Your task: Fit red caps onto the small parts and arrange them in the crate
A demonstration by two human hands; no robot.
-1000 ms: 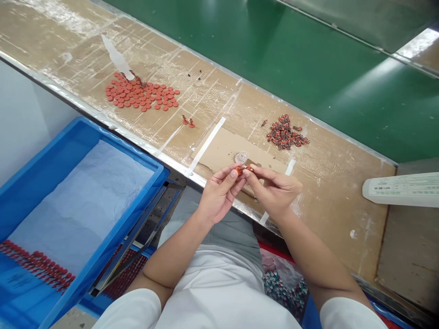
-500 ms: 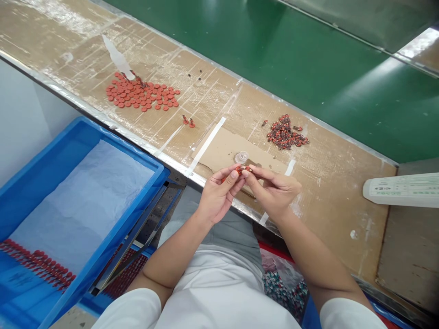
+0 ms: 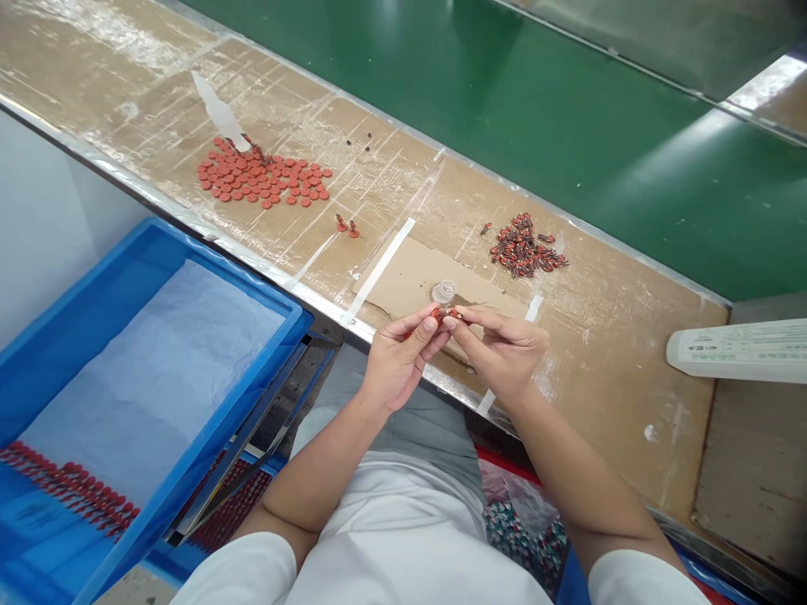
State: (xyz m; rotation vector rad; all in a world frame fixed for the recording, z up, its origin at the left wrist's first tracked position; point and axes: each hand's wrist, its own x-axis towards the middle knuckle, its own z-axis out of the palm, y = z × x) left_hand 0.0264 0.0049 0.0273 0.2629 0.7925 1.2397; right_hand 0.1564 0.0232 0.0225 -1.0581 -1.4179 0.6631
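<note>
Just above the front edge of the bench, my left hand (image 3: 397,361) pinches a small red figurine part (image 3: 438,314) between thumb and fingertips. Meeting it from the other side, my right hand (image 3: 504,353) pinches a small red-and-dark piece (image 3: 452,313). The two pieces touch, though fingertips hide much of them. Behind the fingers, a small clear plastic cup (image 3: 444,291) stands on a flat cardboard sheet (image 3: 403,273). Small red-and-dark pieces (image 3: 528,248) lie heaped behind my right hand. Two small figures on red round bases (image 3: 353,229) stand further left.
Many red discs (image 3: 252,176) are spread at the left, beside a white bottle-shaped strip (image 3: 220,109). A blue bin (image 3: 148,231) at lower left holds a pale sheet (image 3: 157,370) and rows of red figures (image 3: 76,483). A white bottle (image 3: 737,349) lies at the right.
The red-and-dark piece in my right hand has come against the part in my left hand, closing the small gap. My right hand has shifted slightly left.
</note>
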